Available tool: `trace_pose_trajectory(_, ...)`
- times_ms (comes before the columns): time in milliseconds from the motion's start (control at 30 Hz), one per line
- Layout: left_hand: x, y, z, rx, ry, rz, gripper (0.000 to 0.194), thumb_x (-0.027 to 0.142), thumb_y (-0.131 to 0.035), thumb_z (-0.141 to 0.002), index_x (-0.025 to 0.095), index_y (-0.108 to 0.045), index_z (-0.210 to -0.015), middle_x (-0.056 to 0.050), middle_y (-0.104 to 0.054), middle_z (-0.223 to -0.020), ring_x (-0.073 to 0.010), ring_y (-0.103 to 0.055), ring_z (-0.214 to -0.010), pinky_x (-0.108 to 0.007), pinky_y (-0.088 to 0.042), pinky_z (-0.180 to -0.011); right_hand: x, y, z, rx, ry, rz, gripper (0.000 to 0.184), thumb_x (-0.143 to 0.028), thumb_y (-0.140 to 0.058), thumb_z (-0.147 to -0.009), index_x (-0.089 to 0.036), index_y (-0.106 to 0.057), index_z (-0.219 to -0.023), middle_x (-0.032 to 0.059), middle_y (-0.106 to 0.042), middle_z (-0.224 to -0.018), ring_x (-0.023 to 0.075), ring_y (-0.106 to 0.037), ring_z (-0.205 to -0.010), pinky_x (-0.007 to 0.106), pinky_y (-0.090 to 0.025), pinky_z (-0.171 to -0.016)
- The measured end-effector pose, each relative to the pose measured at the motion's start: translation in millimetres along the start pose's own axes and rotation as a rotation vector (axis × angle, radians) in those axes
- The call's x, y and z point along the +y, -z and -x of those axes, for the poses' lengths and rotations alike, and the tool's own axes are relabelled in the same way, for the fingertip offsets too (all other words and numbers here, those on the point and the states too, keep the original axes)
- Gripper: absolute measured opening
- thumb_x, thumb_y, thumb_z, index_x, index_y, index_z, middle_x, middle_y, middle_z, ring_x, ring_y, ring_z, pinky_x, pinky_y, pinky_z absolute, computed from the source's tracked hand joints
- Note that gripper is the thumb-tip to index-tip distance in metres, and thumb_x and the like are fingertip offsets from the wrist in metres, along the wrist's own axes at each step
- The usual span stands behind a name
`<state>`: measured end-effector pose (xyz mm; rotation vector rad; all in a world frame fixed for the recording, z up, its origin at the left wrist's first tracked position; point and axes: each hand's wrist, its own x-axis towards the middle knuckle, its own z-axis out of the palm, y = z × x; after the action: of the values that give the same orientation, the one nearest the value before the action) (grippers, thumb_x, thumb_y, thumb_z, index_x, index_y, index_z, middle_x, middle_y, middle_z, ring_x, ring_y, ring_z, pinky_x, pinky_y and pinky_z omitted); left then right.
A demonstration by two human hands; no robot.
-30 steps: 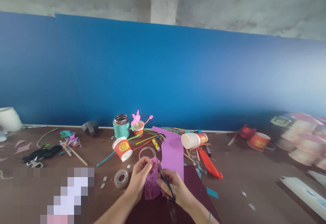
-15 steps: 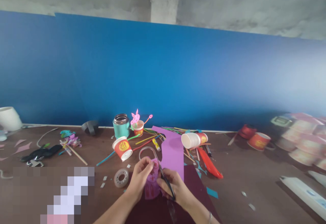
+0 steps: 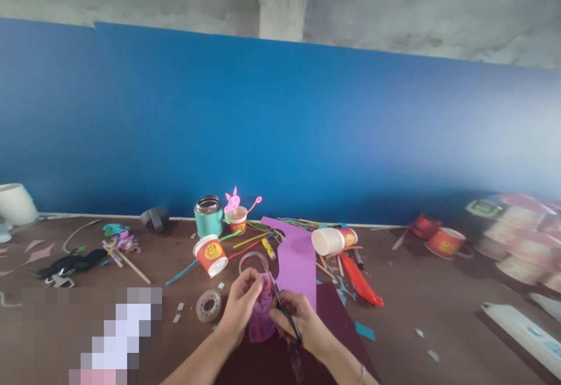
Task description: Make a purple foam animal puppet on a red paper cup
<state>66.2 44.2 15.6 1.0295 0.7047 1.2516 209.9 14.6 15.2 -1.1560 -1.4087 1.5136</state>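
Note:
My left hand (image 3: pixel 242 298) pinches a piece of purple paper (image 3: pixel 262 323) with pink and reddish drawing on it, holding it over a dark maroon sheet (image 3: pixel 326 338). In my right hand (image 3: pixel 302 321) are scissors (image 3: pixel 286 310) with black handles, their blades pointing up and away along the paper's right edge. How far the blades are parted I cannot make out. Just beyond my hands lies a larger purple sheet (image 3: pixel 298 256) with a curved cut-out. To the left of my left hand is a roll of clear tape (image 3: pixel 209 306).
Behind stand a red paper cup (image 3: pixel 211 255), a teal jar (image 3: pixel 208 218) and a cup with a pink paper figure (image 3: pixel 238 219). Stacked paper cups (image 3: pixel 326 241), a red balloon-like item (image 3: pixel 362 283) and scraps lie rightward. A white power strip (image 3: pixel 526 332) is at far right.
Almost nothing differs. My hands and the scissors have shifted very slightly, and the objects on the table stay where they were.

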Motion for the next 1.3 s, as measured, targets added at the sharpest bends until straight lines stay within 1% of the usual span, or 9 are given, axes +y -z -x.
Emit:
trace_pose_trajectory(133,3.7,-1.2,1.1,-0.002,0.000,-0.065,0.032,0.040,-0.064,-0.076,0.017,-0.047,-0.064,0.003,-0.051,-0.059,-0.0088,-0.043,-0.057,-0.021,-0.034,-0.055,-2.0,-1.1,0.9,0.010,0.006,-0.005,0.040,-0.050,-0.070,-0.067,-0.015,-0.052,-0.071,-0.0078,-0.046,-0.043,0.0054,-0.041,-0.036,0.017,-0.031,-0.036)
trace_pose_trajectory(367,2.7,-1.7,0.4,-0.004,0.001,-0.032,0.031,0.039,-0.064,-0.077,0.017,-0.046,-0.065,0.004,-0.051,-0.060,-0.0086,-0.044,-0.057,-0.021,-0.035,-0.056,-2.9,-0.5,1.3,-0.007,0.004,-0.004,0.039,-0.049,-0.069,-0.068,-0.017,-0.048,-0.070,-0.0087,-0.043,-0.041,0.0046,-0.036,-0.034,0.017,-0.027,-0.035)
trace_pose_trajectory(500,1.9,-3.7,1.5,-0.006,0.005,0.007,0.030,0.040,-0.062,-0.078,0.018,-0.045,-0.066,0.005,-0.050,-0.060,-0.0088,-0.045,-0.054,-0.021,-0.036,-0.053,-1.1,-0.5,0.5,-0.010,0.027,-0.007,0.038,-0.048,-0.070,-0.068,-0.017,-0.048,-0.069,-0.0091,-0.041,-0.042,0.0043,-0.036,-0.035,0.017,-0.027,-0.035)
trace_pose_trajectory(700,4.4,-5.8,2.8,0.016,0.024,-0.044,0.032,0.044,-0.063,-0.076,0.019,-0.045,-0.067,0.005,-0.051,-0.056,-0.0098,-0.047,-0.053,-0.022,-0.036,-0.053,-1.4,-0.3,0.5,-0.002,0.003,0.005,0.040,-0.051,-0.069,-0.067,-0.016,-0.050,-0.071,-0.0082,-0.044,-0.043,0.0051,-0.038,-0.035,0.017,-0.028,-0.035)
trace_pose_trajectory(833,4.2,-4.1,2.1,-0.015,0.038,-0.093,0.031,0.043,-0.063,-0.076,0.018,-0.047,-0.067,0.004,-0.053,-0.057,-0.0096,-0.047,-0.054,-0.022,-0.035,-0.054,-4.1,-0.7,1.4,-0.001,-0.021,-0.010,0.040,-0.051,-0.069,-0.067,-0.016,-0.050,-0.071,-0.0081,-0.046,-0.043,0.0054,-0.041,-0.036,0.017,-0.030,-0.035)
trace_pose_trajectory(967,2.9,-4.4,1.6,-0.006,0.050,-0.064,0.031,0.043,-0.064,-0.076,0.018,-0.046,-0.067,0.004,-0.051,-0.057,-0.0095,-0.047,-0.053,-0.022,-0.034,-0.053,-5.0,-0.5,2.1,-0.002,-0.005,-0.009,0.039,-0.050,-0.069,-0.068,-0.017,-0.048,-0.069,-0.0084,-0.044,-0.043,0.0046,-0.038,-0.035,0.017,-0.028,-0.035)
trace_pose_trajectory(1100,1.4,-4.7,1.2,0.004,0.049,-0.027,0.032,0.043,-0.064,-0.075,0.018,-0.046,-0.068,0.006,-0.050,-0.055,-0.0080,-0.044,-0.050,-0.021,-0.032,-0.051,-4.4,0.1,2.3,-0.010,0.004,-0.003,0.037,-0.047,-0.070,-0.069,-0.017,-0.048,-0.068,-0.0090,-0.042,-0.042,0.0042,-0.036,-0.035,0.017,-0.026,-0.035)
trace_pose_trajectory(1200,-1.0,-2.6,0.5,-0.013,0.082,-0.028,0.031,0.043,-0.065,-0.075,0.018,-0.047,-0.070,0.005,-0.052,-0.054,-0.0084,-0.044,-0.050,-0.021,-0.031,-0.051,-4.1,0.1,2.1,-0.002,0.002,0.013,0.037,-0.047,-0.069,-0.069,-0.017,-0.048,-0.068,-0.0091,-0.042,-0.041,0.0042,-0.036,-0.034,0.017,-0.026,-0.034)
trace_pose_trajectory(1300,-3.2,-0.1,-0.6,-0.025,0.115,-0.030,0.033,0.043,-0.067,-0.072,0.017,-0.048,-0.067,0.004,-0.051,-0.055,-0.0084,-0.044,-0.050,-0.021,-0.030,-0.050,-4.5,0.2,1.8,-0.003,0.011,-0.002,0.038,-0.048,-0.068,-0.069,-0.017,-0.048,-0.067,-0.0091,-0.042,-0.042,0.0041,-0.036,-0.035,0.017,-0.026,-0.035)
